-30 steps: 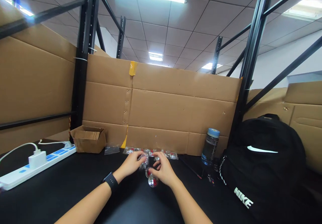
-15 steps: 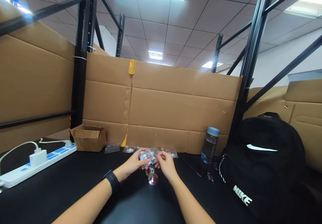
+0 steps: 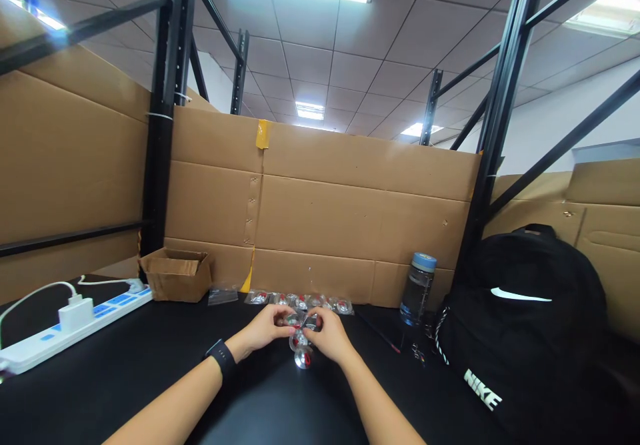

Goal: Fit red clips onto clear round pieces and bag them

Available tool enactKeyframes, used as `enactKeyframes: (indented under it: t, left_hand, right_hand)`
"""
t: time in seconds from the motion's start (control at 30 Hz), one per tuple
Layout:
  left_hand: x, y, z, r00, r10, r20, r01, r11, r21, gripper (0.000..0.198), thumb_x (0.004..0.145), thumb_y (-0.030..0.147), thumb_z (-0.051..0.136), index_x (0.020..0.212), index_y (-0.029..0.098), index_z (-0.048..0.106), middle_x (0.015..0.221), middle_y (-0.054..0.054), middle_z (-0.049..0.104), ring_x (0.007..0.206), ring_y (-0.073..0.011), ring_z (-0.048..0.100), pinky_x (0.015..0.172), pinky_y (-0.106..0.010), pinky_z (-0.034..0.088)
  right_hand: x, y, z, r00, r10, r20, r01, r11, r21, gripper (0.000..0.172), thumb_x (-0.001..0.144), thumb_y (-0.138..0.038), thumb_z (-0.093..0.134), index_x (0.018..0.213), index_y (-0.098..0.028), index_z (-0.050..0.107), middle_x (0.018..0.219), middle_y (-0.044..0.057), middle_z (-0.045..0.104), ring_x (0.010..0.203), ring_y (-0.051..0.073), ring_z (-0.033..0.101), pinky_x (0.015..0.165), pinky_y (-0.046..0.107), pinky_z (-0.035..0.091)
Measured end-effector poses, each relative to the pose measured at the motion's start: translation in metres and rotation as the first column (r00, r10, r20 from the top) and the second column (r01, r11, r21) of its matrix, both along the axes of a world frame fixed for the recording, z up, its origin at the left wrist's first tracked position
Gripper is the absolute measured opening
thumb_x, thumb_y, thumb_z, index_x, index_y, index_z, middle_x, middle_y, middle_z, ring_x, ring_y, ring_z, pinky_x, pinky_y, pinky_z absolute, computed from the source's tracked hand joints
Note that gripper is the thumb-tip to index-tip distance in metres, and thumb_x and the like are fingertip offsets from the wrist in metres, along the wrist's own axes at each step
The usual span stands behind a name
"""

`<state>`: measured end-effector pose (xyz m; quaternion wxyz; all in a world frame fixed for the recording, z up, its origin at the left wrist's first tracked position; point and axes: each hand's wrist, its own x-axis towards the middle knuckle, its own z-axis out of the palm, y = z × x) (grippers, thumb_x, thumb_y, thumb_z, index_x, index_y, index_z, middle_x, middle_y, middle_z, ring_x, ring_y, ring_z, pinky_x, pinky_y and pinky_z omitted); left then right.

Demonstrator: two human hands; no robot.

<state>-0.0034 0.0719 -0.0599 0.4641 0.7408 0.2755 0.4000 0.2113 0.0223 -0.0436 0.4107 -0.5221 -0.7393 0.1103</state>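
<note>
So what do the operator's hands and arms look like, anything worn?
Left hand: ungloved, with a dark, wide-banded watch at the wrist; its face is too oblique to read. Right hand: ungloved, nothing on the wrist. No sleeves in view.

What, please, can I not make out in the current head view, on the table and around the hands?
All in the head view:
- Clear packet at the left hand and right hand: the hands partly cover it, so its contents are unclear.
- Floor of the cardboard box: hidden by its front wall and flap.
- Far left end of the power strip: cut off by the picture's left edge.
- Small items near the bottle: too small to identify.
</note>
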Motion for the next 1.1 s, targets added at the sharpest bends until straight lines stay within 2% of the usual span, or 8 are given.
enactKeyframes:
  t: [0.13, 0.3, 0.5, 0.7, 0.77, 0.93, 1.1]
  left_hand:
    - [0.001, -0.005, 0.003, 0.999, 0.015, -0.037, -0.012, 0.997, 0.08, 0.046, 0.069, 0.042, 0.083, 0.103, 0.012, 0.073, 0.093, -0.008, 0.073, 0.083, -0.0199, 0.063, 0.079, -0.03, 0.047]
    - [0.002, -0.01, 0.007, 0.993, 0.076, -0.091, -0.061, 0.986, 0.156, 0.042, 0.073, 0.039, 0.08, 0.107, 0.013, 0.075, 0.094, -0.009, 0.073, 0.084, -0.0203, 0.063, 0.078, -0.031, 0.047]
    - [0.004, -0.014, 0.013, 0.988, 0.142, -0.068, -0.128, 0.975, 0.182, 0.032, 0.076, 0.036, 0.075, 0.099, 0.014, 0.073, 0.084, -0.006, 0.071, 0.076, -0.017, 0.061, 0.071, -0.027, 0.045]
    - [0.006, -0.017, 0.017, 0.98, 0.198, -0.029, -0.187, 0.957, 0.223, 0.027, 0.079, 0.038, 0.073, 0.092, 0.015, 0.075, 0.082, -0.006, 0.071, 0.076, -0.018, 0.061, 0.07, -0.028, 0.044]
    - [0.008, -0.018, 0.018, 0.981, 0.195, 0.022, -0.195, 0.954, 0.226, 0.027, 0.08, 0.04, 0.073, 0.091, 0.015, 0.075, 0.085, -0.007, 0.073, 0.079, -0.0195, 0.063, 0.074, -0.03, 0.046]
    - [0.008, -0.019, 0.021, 0.973, 0.199, 0.118, -0.221, 0.949, 0.222, 0.03, 0.082, 0.043, 0.072, 0.093, 0.016, 0.074, 0.093, -0.009, 0.074, 0.088, -0.0226, 0.066, 0.083, -0.034, 0.049]
    - [0.01, -0.015, 0.012, 0.966, 0.197, 0.169, -0.216, 0.971, 0.105, 0.049, 0.077, 0.045, 0.077, 0.117, 0.018, 0.064, 0.118, -0.013, 0.069, 0.104, -0.0252, 0.067, 0.089, -0.037, 0.051]
  right_hand:
    - [0.003, -0.002, 0.006, 1.0, 0.008, 0.009, -0.009, 1.0, 0.022, 0.016, 0.073, -0.027, 0.075, 0.088, -0.024, 0.078, 0.088, 0.004, 0.059, 0.089, 0.022, 0.057, 0.083, 0.033, 0.044]
    - [0.004, -0.001, 0.001, 0.998, 0.011, 0.056, -0.008, 0.999, -0.051, 0.007, 0.073, -0.03, 0.076, 0.077, -0.025, 0.08, 0.091, 0.006, 0.062, 0.098, 0.027, 0.057, 0.092, 0.039, 0.043]
    - [0.004, 0.001, -0.006, 1.0, 0.017, 0.025, -0.015, 0.997, -0.079, 0.006, 0.07, -0.023, 0.076, 0.076, -0.022, 0.079, 0.089, 0.006, 0.067, 0.092, 0.024, 0.06, 0.087, 0.036, 0.045]
    - [0.005, 0.0, -0.002, 0.998, 0.067, 0.017, -0.066, 0.995, -0.072, 0.01, 0.071, -0.021, 0.074, 0.081, -0.02, 0.077, 0.087, 0.004, 0.068, 0.086, 0.021, 0.061, 0.08, 0.031, 0.045]
    - [0.004, -0.001, 0.003, 0.996, 0.091, -0.004, -0.091, 0.995, -0.048, 0.014, 0.071, -0.02, 0.074, 0.084, -0.02, 0.077, 0.087, 0.004, 0.068, 0.083, 0.02, 0.061, 0.078, 0.03, 0.045]
    - [0.003, -0.001, 0.01, 0.985, 0.127, -0.113, -0.124, 0.992, 0.038, 0.01, 0.078, -0.022, 0.068, 0.08, -0.019, 0.078, 0.081, 0.004, 0.071, 0.073, 0.018, 0.06, 0.071, 0.028, 0.045]
    - [0.003, 0.004, 0.008, 0.975, 0.125, -0.183, -0.11, 0.99, 0.09, 0.015, 0.081, -0.025, 0.066, 0.085, -0.018, 0.078, 0.079, 0.005, 0.073, 0.068, 0.018, 0.06, 0.068, 0.029, 0.045]
